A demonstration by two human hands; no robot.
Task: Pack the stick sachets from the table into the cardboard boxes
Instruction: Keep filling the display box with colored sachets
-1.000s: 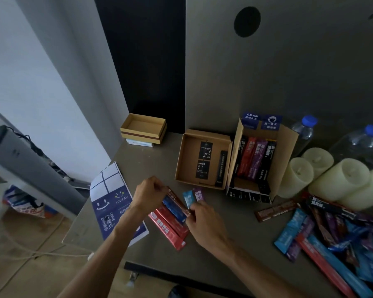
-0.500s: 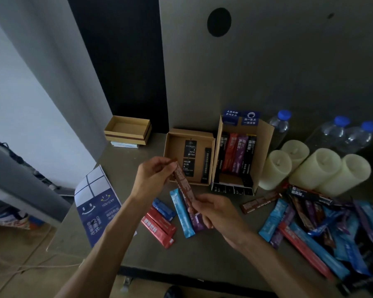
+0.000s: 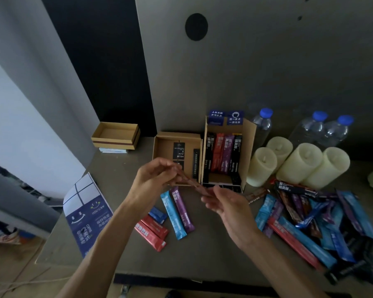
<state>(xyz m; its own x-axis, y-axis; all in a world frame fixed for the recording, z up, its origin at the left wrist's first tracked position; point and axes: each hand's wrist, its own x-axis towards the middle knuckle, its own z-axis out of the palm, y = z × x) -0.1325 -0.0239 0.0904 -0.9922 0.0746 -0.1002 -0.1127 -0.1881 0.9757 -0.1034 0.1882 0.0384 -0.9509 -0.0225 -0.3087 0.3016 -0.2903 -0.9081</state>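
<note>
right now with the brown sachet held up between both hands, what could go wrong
1. The left hand pinches the brown sachet by one end while the right hand looks loose at the other; it may slip and drop.
2. The upright box stands on end right beside the flat box; a careless reach could knock it over and spill the packed sachets.

There is only one view, from a wide-angle camera worn on the person's head. It looks forward and down at the counter (image 3: 202,261) from near. The left hand (image 3: 153,181) and the right hand (image 3: 226,205) meet just below the middle of the frame. The wall (image 3: 267,72) fills the upper half, and the floor (image 3: 20,276) shows at lower left.
</note>
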